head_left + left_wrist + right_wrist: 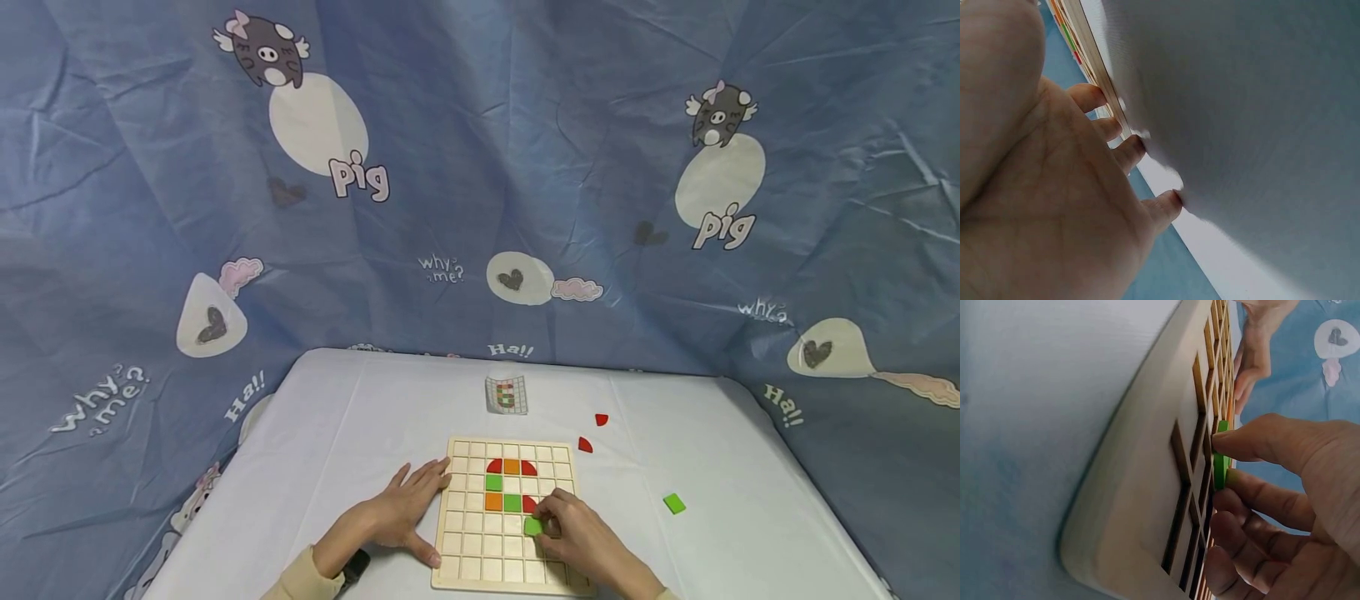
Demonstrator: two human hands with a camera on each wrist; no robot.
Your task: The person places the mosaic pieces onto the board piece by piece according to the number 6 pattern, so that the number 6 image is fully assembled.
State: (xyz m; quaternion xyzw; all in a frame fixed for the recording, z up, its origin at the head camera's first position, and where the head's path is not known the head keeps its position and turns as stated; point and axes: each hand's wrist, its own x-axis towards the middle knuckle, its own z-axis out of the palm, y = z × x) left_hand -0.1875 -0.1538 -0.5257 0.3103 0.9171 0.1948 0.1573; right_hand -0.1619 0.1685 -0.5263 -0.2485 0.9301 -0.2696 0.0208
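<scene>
A wooden grid board (471,546) lies flat on the table. My left hand (405,510) rests along its left edge with fingers spread, thumb at the lower left corner; in the left wrist view, the fingertips touch the board's side. My right hand (581,533) pinches a green square tile (1220,465) between thumb and forefinger, low over the cells. Just above that tile in the grid is a red quarter-round tile (529,503). Beside it sit a green square (512,502) and an orange square (493,502). More red, orange and green tiles fill cells higher up.
A small pattern card (506,396) showing a coloured grid lies beyond the board. Two loose red quarter-round tiles, one nearer (585,445) and one farther (602,419), lie to the right. A loose green square (674,503) lies farther right on the white tablecloth (720,450).
</scene>
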